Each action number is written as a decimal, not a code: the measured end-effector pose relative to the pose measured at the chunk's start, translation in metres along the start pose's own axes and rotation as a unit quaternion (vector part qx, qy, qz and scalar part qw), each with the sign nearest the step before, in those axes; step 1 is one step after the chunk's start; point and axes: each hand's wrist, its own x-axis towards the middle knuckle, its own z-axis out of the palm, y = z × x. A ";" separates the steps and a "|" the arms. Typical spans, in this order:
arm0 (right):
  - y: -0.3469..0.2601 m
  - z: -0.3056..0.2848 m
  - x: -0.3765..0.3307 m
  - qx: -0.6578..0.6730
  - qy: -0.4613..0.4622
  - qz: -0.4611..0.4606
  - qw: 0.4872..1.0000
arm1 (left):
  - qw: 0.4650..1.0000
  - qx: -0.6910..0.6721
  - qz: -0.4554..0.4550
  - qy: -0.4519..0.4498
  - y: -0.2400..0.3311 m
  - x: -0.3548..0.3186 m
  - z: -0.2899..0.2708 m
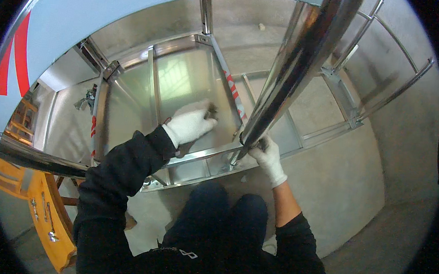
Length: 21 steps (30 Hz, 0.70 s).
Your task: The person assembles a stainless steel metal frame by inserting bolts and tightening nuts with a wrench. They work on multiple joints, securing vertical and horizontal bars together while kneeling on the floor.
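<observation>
My left hand (192, 123), in a white glove, is over a shiny metal shelf (183, 79) with its fingers curled. A small dark patch shows at its fingertips; I cannot make out what it is. My right hand (268, 161), also gloved in white, is closed at the lower end of a thick, shiny metal post (294, 66). Its fingertips are partly hidden behind the post. The post's foot meets the near right corner of the shelf frame (206, 151), which has red and white strips of wrap on its sides.
A light blue panel with red stripes (101, 9) overhangs the far left. A lower metal frame (325, 133) with curved rails (398, 95) stands at right. Several metal tools lie on an orange wooden chair (48, 217) at left. Crumpled dark plastic (87, 100) lies beyond the shelf.
</observation>
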 end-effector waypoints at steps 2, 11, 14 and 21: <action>0.008 -0.002 0.001 -0.001 0.006 -0.020 1.000 | 0.998 -0.032 0.021 -0.057 0.010 0.003 0.005; 0.015 -0.001 -0.001 0.016 0.016 -0.029 0.999 | 0.966 -0.227 0.011 -0.121 0.027 -0.007 0.013; 0.004 0.004 -0.002 -0.006 0.026 -0.023 0.999 | 0.946 -0.278 0.009 -0.164 0.023 -0.007 0.015; -0.011 0.003 -0.004 -0.035 0.023 -0.018 0.999 | 0.936 -0.244 -0.055 -0.249 0.044 0.001 -0.012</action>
